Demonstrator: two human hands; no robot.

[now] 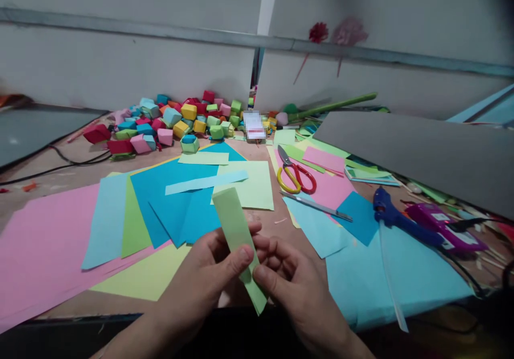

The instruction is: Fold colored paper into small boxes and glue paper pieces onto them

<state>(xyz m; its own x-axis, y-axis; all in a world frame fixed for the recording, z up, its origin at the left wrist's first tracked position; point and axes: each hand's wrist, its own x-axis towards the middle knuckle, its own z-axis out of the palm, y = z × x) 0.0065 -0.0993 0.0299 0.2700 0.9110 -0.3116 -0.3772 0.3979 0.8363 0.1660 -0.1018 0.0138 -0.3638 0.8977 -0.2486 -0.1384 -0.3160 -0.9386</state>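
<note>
Between my two hands, close to the table's front edge, is a folded strip of light green paper [232,214], tilted with its top to the left. My left hand [219,262] grips its middle, thumb pressed on the front face and fingers behind. Lower on the right edge, my right hand [287,273] pinches the strip between thumb and fingers. Just beyond lie a pale blue paper strip [204,182], a short pale green strip [203,158] and a pale green sheet [257,185], over blue sheets [160,209].
Red-and-yellow-handled scissors [297,174] and a craft knife [317,206] lie right of centre. A blue glue gun [401,219] rests beside a purple box [445,225]. Several folded paper pieces [172,118] pile up at the back. Pink sheets [48,246] cover the left side.
</note>
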